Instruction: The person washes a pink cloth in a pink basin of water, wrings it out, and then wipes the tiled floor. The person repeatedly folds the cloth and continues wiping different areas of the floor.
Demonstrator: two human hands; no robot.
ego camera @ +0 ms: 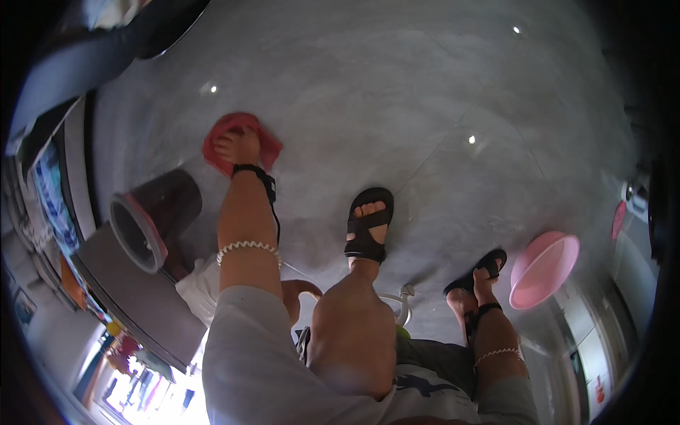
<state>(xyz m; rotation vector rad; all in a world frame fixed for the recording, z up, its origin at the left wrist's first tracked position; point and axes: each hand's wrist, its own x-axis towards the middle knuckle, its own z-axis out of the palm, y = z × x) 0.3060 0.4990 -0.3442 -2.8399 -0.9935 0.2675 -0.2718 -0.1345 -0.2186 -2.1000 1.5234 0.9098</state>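
Note:
A crumpled red cloth [272, 151] lies on the grey floor at the upper left. My left hand [239, 144] presses down on it with bent fingers, a black strap around the wrist. Near the middle, below a bare bent knee, a foot wears a black sandal [366, 228]. At the lower right, my right hand [484, 279] is beside or on another black sandal [459, 284]; its fingers are too small and dark to tell what they hold. Both forearms wear pale coiled bands. A pink plastic basin [542, 271] stands just right of my right hand.
A dark bin [175, 204] with a grey rim stands left of my left arm, by a grey cabinet [143, 297]. A white metal stool or chair base [406, 308] shows behind the knee. Dark furniture edges the upper left; white cabinet fronts [592, 350] line the lower right.

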